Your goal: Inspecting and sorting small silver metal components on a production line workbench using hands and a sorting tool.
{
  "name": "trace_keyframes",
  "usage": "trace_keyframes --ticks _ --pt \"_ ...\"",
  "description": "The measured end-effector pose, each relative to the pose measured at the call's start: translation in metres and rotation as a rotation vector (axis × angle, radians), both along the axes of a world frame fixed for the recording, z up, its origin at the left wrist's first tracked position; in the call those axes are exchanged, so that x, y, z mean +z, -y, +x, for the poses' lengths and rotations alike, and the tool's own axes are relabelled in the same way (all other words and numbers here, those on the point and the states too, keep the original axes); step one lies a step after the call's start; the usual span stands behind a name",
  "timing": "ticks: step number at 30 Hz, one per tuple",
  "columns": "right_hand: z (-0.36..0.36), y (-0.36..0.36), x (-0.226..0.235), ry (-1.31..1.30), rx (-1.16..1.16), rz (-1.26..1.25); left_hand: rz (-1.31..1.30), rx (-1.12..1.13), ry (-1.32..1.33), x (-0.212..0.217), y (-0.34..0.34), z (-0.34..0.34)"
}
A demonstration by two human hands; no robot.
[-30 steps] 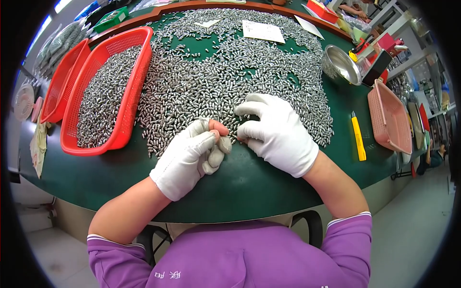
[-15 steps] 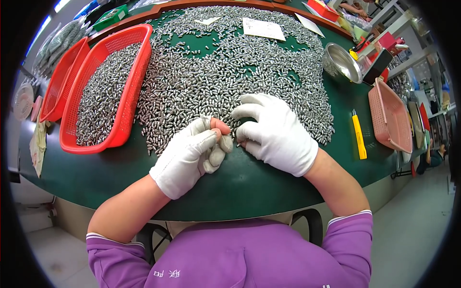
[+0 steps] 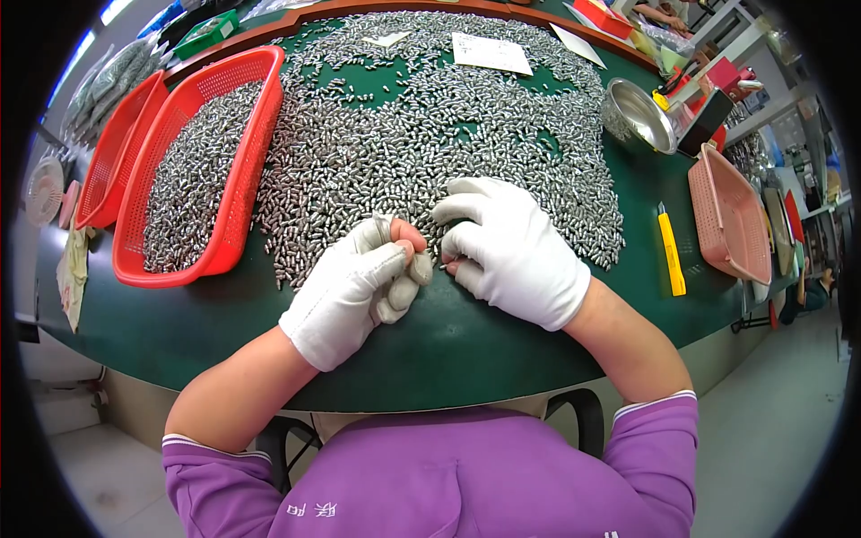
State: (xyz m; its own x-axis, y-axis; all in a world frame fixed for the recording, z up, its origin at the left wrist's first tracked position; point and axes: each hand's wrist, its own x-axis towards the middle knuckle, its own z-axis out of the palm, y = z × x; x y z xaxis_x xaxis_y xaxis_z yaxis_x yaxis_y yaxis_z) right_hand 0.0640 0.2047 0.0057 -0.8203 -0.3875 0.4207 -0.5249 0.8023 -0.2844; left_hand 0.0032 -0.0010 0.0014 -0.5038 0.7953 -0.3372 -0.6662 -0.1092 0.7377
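Both hands in white cotton gloves, working at the near edge of a green table [image 3: 224,332]. Left hand [image 3: 354,291] curled, fingers folded in, thumb and forefinger pinched shut on one small metal piece [image 3: 383,229] held upright at the fingertips; a bare fingertip shows through the glove just beside it. Right hand [image 3: 516,247] lies palm down on the table, fingers bent, fingertips touching the near rim of the heap of small silver metal pieces [image 3: 430,134]; something thin seems to sit between its thumb and forefinger, but too small to tell, so whether that grip is closed on anything cannot be told. The two hands almost touch, thumb to thumb. The heap spreads over most of the table's middle, from the hands up to the far edge. Left of the heap, a red plastic basket [image 3: 238,193] partly filled with the same pieces, and a second red basket [image 3: 117,152] behind it. White paper sheet [image 3: 491,52] lying on the far part of the heap. Right of the heap: a steel bowl [image 3: 639,112], a yellow utility knife [image 3: 671,249] flat on the table, a pink plastic tray [image 3: 731,215] at the table's right edge. Purple sleeves at the lower frame
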Motion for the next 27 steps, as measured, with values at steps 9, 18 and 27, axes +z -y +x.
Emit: trace_keyframes --ticks 9,18,27 --pt "0.005 -0.001 0.004 0.163 -0.163 -0.313 -0.096 -0.064 -0.072 0.006 -0.003 0.004" --pt "0.013 0.006 0.006 0.390 -0.039 -0.572 -0.137 -0.141 -0.074 0.009 -0.003 0.005" --pt "0.013 0.010 0.009 0.278 -0.063 -0.556 -0.062 -0.148 -0.051 0.007 -0.002 0.003"
